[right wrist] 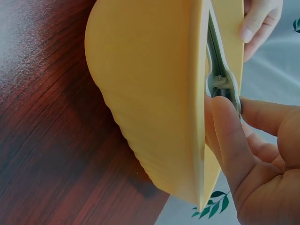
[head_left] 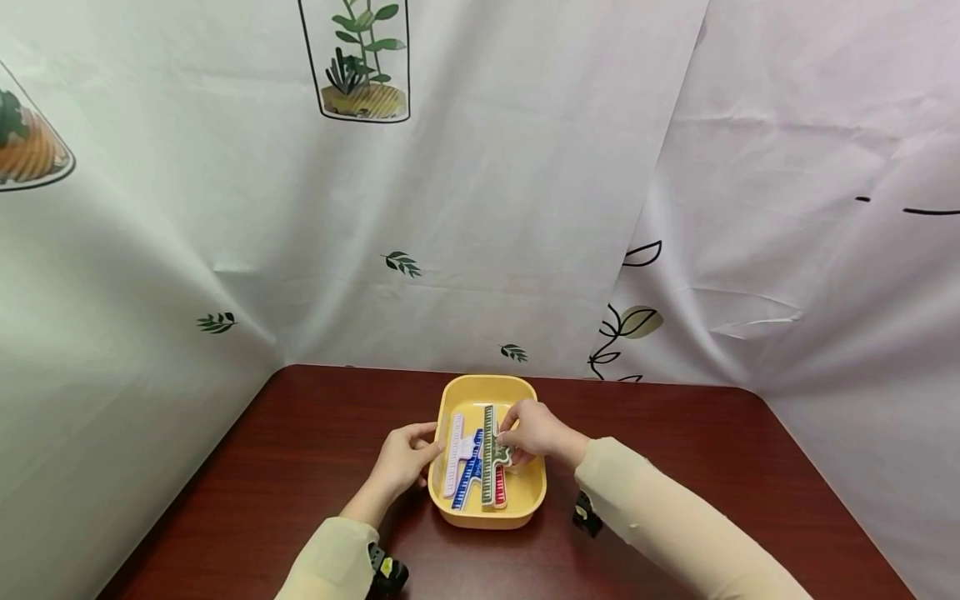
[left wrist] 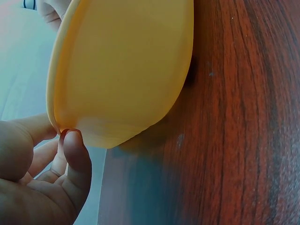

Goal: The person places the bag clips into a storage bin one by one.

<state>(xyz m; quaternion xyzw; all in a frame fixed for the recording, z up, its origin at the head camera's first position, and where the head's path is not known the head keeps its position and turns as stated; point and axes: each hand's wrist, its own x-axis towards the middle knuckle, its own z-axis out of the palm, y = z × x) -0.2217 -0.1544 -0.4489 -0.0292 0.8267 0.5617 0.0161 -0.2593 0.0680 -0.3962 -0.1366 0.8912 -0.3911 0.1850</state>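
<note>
A yellow plastic tray [head_left: 531, 498] stands on the table and holds several long clips with ruler-like markings. My left hand [head_left: 402, 458] pinches its left rim between thumb and fingers; the left wrist view shows this hand [left wrist: 56, 173] at the tray's edge. Over the tray's inside, my right hand [head_left: 538, 432] pinches the handle of a green clip [head_left: 489, 467]. In the right wrist view the green clip [right wrist: 219, 61] appears edge-on, its hinge by the fingertips. Left of it lie a blue clip [head_left: 467, 479] and a pale lilac clip [head_left: 453, 462]. A red clip [head_left: 500, 492] is partly hidden beneath the green one.
The dark red-brown wooden table [head_left: 337, 425] has rounded far corners. A white cloth [head_left: 487, 208] printed with plants hangs behind it and along both sides. Each wrist carries a small black camera, such as the left one [head_left: 386, 573].
</note>
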